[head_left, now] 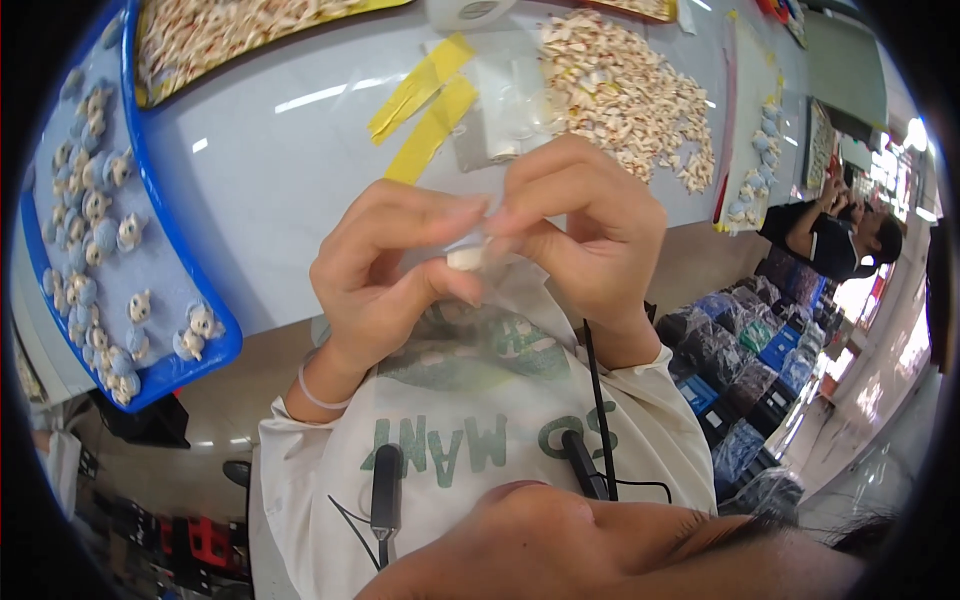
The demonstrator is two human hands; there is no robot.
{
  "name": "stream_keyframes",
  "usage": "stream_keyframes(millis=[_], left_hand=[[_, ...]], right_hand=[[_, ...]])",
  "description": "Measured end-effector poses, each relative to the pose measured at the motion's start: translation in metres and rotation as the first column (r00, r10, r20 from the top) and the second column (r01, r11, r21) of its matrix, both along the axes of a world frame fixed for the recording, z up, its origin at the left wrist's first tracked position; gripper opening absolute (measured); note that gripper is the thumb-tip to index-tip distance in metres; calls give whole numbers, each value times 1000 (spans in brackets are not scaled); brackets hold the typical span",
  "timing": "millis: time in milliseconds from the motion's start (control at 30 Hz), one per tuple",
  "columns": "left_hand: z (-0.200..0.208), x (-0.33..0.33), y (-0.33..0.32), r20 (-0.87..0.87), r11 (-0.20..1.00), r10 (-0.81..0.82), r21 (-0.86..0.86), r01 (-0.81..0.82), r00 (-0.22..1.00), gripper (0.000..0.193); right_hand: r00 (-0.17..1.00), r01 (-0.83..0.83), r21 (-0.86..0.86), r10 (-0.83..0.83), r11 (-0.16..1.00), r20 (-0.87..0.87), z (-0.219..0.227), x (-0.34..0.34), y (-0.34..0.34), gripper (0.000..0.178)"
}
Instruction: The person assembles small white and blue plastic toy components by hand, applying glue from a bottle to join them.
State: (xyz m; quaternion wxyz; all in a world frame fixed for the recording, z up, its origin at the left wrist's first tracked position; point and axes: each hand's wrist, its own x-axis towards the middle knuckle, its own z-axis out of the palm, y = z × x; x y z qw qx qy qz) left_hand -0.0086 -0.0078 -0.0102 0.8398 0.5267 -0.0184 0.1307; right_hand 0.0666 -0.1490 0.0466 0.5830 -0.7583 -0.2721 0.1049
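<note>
My left hand pinches a small cream-coloured piece between thumb and fingertips, in front of my chest. A bit of pale blue shows just above the piece. My right hand is closed in a pinch right beside it, its fingertips slightly blurred. What those fingertips grip is too small to make out. Off to the left, a blue tray holds several small blue-and-cream figurines. Beyond my right hand lies a heap of small cream pieces on the table.
Yellow tape strips and a clear plastic item are on the pale table. A tray of cream pieces stands far left. At right are more figurines, bagged boxes on the floor, and another person.
</note>
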Motion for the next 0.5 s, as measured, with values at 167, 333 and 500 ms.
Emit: stream_keyframes(millis=[167,333,500], left_hand=[[7,8,-4,204,891,54,432,-140,977,32],[7,4,-10,306,724,83,635,-268,948,41],[5,-14,20,242,693,209,647,-319,947,32]], right_hand=[[944,30,116,10,993,-330,5,-1,-10,39],[887,59,12,-47,998,-460,21,1,-45,38],[564,816,-375,-750,440,346,7,51,-200,29]])
